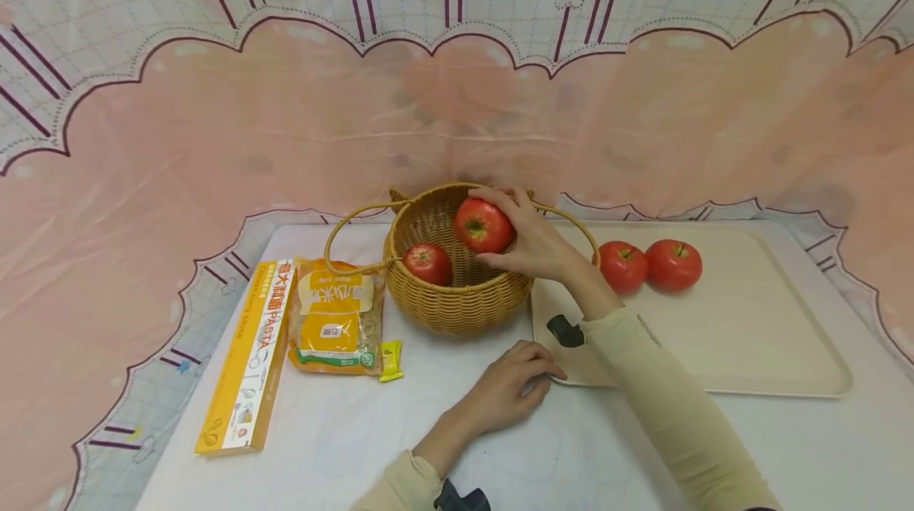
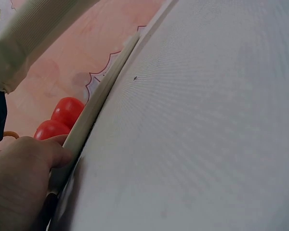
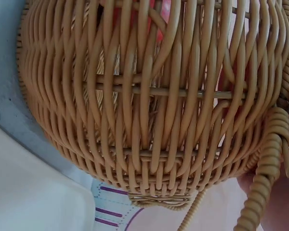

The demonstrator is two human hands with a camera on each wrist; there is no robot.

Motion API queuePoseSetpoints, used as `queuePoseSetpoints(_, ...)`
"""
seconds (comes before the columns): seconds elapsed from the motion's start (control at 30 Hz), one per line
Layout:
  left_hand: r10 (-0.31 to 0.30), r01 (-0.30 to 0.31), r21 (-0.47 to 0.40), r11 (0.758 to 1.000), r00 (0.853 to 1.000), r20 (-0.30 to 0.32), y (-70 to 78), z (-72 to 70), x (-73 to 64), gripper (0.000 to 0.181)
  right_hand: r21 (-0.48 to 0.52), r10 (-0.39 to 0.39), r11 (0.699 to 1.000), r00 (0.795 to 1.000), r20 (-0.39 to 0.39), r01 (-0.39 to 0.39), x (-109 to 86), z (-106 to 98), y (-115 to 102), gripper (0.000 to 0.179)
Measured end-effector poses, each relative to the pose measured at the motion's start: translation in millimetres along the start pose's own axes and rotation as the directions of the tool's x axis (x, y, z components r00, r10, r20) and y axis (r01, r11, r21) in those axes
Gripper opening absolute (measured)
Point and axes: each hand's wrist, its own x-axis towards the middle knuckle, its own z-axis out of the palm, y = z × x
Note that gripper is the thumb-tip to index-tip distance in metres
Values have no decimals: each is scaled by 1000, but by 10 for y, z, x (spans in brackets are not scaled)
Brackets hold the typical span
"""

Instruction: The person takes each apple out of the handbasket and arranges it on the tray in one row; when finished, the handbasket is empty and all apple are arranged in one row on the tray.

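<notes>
My right hand (image 1: 524, 237) grips a red apple (image 1: 482, 225) over the right side of a wicker basket (image 1: 457, 309), fingers over its top and thumb below. Another apple (image 1: 428, 263) lies inside the basket at the left. In the right wrist view the basket's woven wall (image 3: 154, 120) fills most of the picture, with red showing through gaps. My left hand (image 1: 510, 386) rests low on the table and pinches the near left corner of a cream tray (image 1: 757, 336); the left wrist view shows its thumb against the tray rim (image 2: 89, 110).
Two apples (image 1: 648, 266) sit side by side on the tray's left half. Left of the basket lie a bag of pasta (image 1: 336, 320), a small yellow packet (image 1: 391, 360) and a long pasta box (image 1: 246, 356). The basket's looped handles (image 1: 341, 227) stick out on both sides.
</notes>
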Motion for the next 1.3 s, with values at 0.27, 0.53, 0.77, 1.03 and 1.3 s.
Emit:
queuePoseSetpoints(0.27, -1, 1, 5, 1000, 1000, -7, -12, 4, -7, 22, 114, 4, 993, 992, -126, 10, -96, -56, 45, 81)
queuePoseSetpoints(0.53, -12, 12, 1, 1000, 1000, 7, -9, 5, -17, 22, 111, 26, 994, 986, -166, -7, -198, -121, 101, 82)
queuePoseSetpoints(0.77, -9, 9, 3, 1000, 1000, 2, -1, 11, -23, 23, 183, 47, 983, 975, -217, -6, -339, -241, -130, 81)
queuePoseSetpoints(1.03, -6, 6, 9, 1000, 1000, 3, -6, 13, -19, 23, 199, 169, 972, 957, -238, -122, -458, -203, 186, 86)
queuePoseSetpoints(1.3, -1, 1, 7, 1000, 1000, 2, -12, 16, -8, 23, 233, 178, 966, 944, -277, -114, -587, -287, 39, 84)
